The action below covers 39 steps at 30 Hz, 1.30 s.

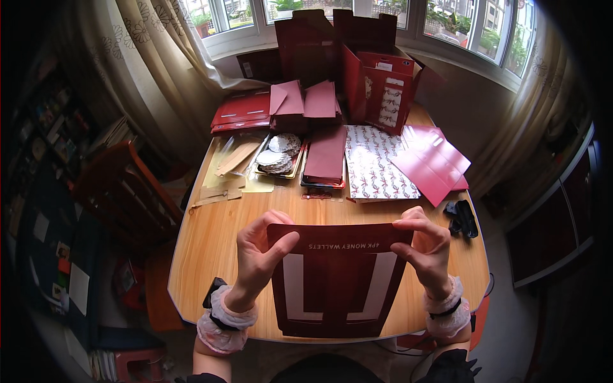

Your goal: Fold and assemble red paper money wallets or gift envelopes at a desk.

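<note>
A dark red cardboard packaging sheet (pixel 333 281) stands tilted at the table's near edge. Pale L-shaped panels run down both its sides, and a line of print shows upside down along its upper strip. My left hand (pixel 260 252) pinches the sheet's upper left corner, thumb on the face towards me. At the upper right corner my right hand (pixel 426 246) grips it the same way. The fingers behind the sheet are partly hidden.
Beyond my hands lie stacked dark red envelopes (pixel 324 156), white scalloped paper rounds (pixel 278 153), brown paper strips (pixel 239 156), patterned paper (pixel 377 163) and glossy red sheets (pixel 434 159). A big red box (pixel 383 83) stands behind. Black cable (pixel 461 218) lies at the right edge.
</note>
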Available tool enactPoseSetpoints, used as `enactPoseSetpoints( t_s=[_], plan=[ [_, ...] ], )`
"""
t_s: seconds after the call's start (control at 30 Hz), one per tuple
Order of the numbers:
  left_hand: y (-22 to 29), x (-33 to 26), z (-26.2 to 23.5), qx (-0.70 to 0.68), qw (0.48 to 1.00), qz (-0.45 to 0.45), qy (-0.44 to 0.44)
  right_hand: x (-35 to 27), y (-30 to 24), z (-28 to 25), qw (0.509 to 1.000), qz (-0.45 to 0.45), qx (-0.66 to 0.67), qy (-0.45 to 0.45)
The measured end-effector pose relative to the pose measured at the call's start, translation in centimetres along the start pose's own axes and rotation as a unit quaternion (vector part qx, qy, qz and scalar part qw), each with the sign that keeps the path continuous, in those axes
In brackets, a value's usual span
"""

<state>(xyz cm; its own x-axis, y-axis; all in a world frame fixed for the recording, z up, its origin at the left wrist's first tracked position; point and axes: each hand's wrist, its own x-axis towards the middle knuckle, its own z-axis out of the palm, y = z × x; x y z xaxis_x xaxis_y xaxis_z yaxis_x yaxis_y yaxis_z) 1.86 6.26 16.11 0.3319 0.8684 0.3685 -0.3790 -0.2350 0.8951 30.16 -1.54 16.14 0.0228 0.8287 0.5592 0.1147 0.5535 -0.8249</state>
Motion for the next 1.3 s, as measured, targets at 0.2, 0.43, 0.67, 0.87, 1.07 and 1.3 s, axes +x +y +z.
enactPoseSetpoints(
  t_s=[0.2, 0.43, 0.67, 0.87, 1.07, 1.3],
  plan=[
    [3.2, 0.6, -0.1, 0.207, 0.945, 0.247, -0.065, 0.3, -3.1, 0.0, 0.977, -0.154, -0.131, 0.067],
    [7.7, -2.3, 1.7, 0.3, 0.891, 0.336, -0.062, -0.9, -6.0, -0.4, 0.918, -0.31, -0.22, 0.118],
    [9.3, -4.3, 2.6, 0.513, 0.766, 0.386, -0.018, -4.0, -9.3, -0.1, 0.756, -0.369, -0.502, 0.201],
    [2.3, -1.0, -0.2, 0.601, 0.679, 0.422, 0.016, -2.2, -3.9, -1.8, 0.728, -0.313, -0.609, 0.023],
    [-5.0, 0.4, -1.5, 0.63, 0.722, 0.277, -0.066, 0.6, 2.0, 0.4, 0.812, -0.199, -0.549, 0.009],
    [-5.3, -1.2, 0.5, 0.672, 0.673, 0.212, -0.225, -2.1, 3.6, 0.4, 0.773, -0.11, -0.609, -0.141]
  ],
)
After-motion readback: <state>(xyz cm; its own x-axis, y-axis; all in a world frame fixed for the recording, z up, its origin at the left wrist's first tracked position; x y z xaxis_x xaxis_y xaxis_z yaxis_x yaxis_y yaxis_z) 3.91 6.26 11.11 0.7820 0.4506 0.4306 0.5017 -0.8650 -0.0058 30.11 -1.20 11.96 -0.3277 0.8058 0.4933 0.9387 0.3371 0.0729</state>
